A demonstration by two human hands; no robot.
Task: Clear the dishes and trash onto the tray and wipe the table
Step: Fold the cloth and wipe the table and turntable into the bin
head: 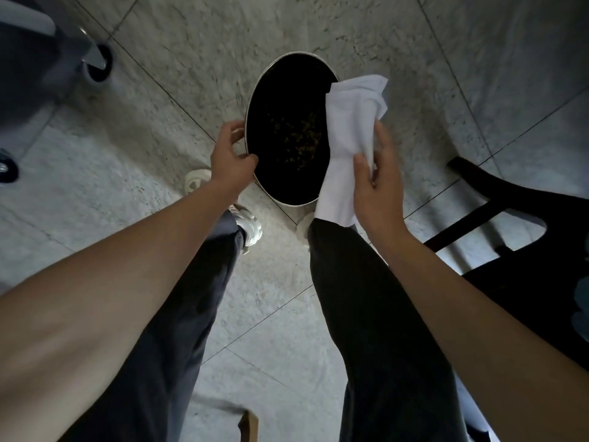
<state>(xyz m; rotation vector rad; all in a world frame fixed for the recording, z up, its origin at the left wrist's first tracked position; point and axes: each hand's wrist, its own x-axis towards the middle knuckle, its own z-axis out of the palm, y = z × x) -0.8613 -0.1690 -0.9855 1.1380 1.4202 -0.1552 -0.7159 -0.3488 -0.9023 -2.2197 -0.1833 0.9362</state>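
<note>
I look straight down at the floor. A round metal bin [288,204] with a dark inside and some brownish scraps at its bottom stands in front of my feet. My left hand [231,157] grips the bin's left rim, thumb inside and fingers outside. My right hand [377,183] holds a crumpled white cloth [349,135] over the bin's right edge, pinched between thumb and fingers. The cloth hangs down past the rim toward my right leg.
Grey marble floor tiles [191,43] spread all around. A dark wooden chair [497,218] stands at the right. A wheeled chair base with a caster [97,63] sits at the upper left. A wooden corner [248,425] shows at the bottom.
</note>
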